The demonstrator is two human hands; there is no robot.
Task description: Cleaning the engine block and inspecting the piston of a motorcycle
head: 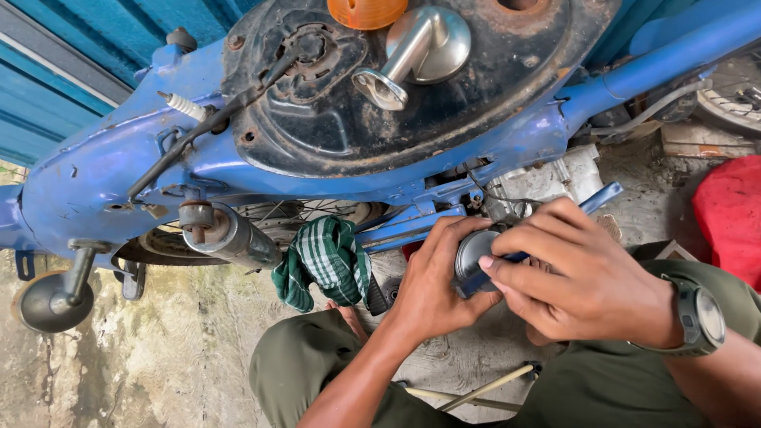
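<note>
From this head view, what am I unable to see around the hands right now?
- Round metal part: mostly covered by left hand and right hand.
- Engine: largely hidden behind the blue frame and fingers.
- Wheel: cut off by the right edge.

Two hands at work: left hand and right hand, one round metal part between them. One green checked cloth just left of them. One watch on the right wrist. One spark plug up left. One blue motorbike frame above.
</note>
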